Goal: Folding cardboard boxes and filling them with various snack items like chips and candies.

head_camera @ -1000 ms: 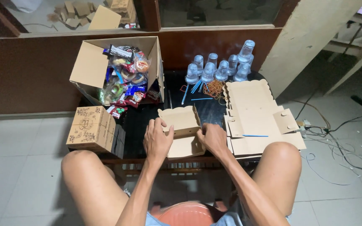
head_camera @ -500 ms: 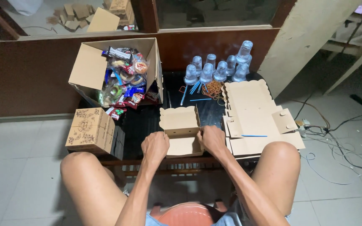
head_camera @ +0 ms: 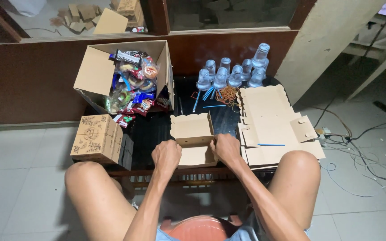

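We see both hands curled closed on a small brown cardboard box (head_camera: 193, 140) with its scalloped lid standing open: the left hand (head_camera: 166, 156) grips its left wall, the right hand (head_camera: 227, 149) its right wall. Just right of the right hand lies a stack of flat unfolded cardboard blanks (head_camera: 273, 125). Beyond the left hand stands an open carton of snack packets (head_camera: 128, 80); clear plastic cups (head_camera: 233, 73) stand farther off.

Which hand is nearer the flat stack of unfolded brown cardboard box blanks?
Right. The right hand grips the small brown cardboard box at its right side, just beside the flat stack of unfolded brown cardboard box blanks; the left hand holds the box's far side.
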